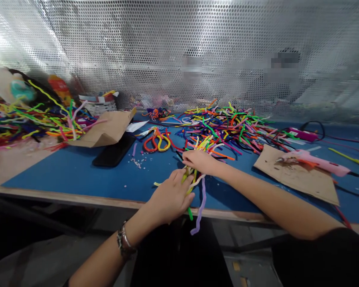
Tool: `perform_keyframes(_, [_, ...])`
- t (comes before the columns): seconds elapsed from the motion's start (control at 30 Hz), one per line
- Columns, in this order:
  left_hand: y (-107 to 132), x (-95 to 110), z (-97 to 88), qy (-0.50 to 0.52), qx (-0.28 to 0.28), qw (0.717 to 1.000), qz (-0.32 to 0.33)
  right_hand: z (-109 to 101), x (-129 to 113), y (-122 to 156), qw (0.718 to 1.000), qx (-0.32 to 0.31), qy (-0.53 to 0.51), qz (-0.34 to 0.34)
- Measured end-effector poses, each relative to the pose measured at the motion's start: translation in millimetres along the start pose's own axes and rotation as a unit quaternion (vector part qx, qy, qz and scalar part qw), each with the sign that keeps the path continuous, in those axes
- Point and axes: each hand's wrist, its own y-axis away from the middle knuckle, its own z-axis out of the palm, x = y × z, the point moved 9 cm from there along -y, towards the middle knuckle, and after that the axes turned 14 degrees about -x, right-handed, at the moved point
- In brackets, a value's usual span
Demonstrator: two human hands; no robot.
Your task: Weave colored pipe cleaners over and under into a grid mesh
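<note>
Several fuzzy sticks are bunched up near the middle of the front edge of the table. The left hand is wrapped around the near part of the bunch. The right hand has its fingers curled in tight on the far part, but one cannot tell just which sticks they pinch. A purple stick dangles past the front edge, and a green tip pokes out under the left hand. The sticks look very light and soft outside, and likely have a thin wire inside, so they should bend easily and hold a bend. They do not seem slippery or easy to break, but a loose one could slide out. The best place to hold is the middle, where they come together; the ends look floppy and might poke
</note>
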Motion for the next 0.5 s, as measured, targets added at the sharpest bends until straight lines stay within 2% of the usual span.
perform_keyframes(0.17, [-0.6, -2.3, 3.3, 0.016, -0.025, 1.0, -0.001, -15.8, 5.1, 12.5, 0.998, 0.021, -0.05, -0.018])
perform_keyframes(0.3, [-0.5, -7.1, 2.6, 0.048, -0.083, 0.995, 0.0, -30.6, 15.1, 47.9, 0.995, 0.054, -0.074, -0.029])
perform_keyframes(0.4, [-1.6, -8.7, -1.3, 0.053, -0.128, 0.99, 0.005, -22.6, 13.8, 74.7, 0.996, 0.037, -0.065, -0.054])
perform_keyframes(0.5, [-8.4, -5.9, -8.8, 0.031, -0.138, 0.99, 0.017, -11.1, 11.2, 89.7, 0.996, 0.034, -0.041, -0.066])
